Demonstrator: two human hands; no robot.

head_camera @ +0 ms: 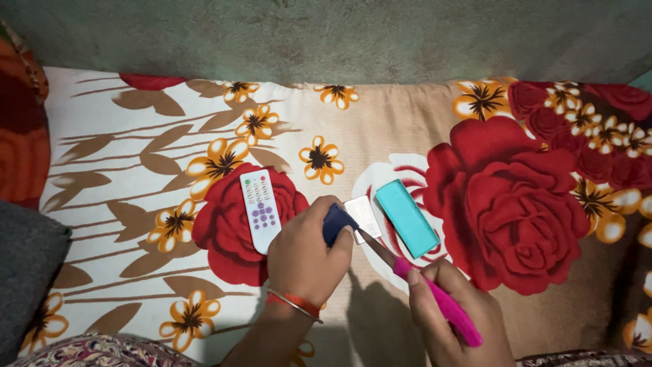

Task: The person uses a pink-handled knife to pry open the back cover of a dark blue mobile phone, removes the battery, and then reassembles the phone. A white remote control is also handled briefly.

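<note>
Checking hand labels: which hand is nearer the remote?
Left. The left hand lies just right of the remote, nearly touching; the right hand is farther right and lower.

surface: floral bedsheet [136,136], cream and tan with red roses and orange flowers | behind: grey-green wall [339,34] | left edge: grey cushion [27,272], orange-red fabric [20,136] | light: dim, shadowed foreground
</note>
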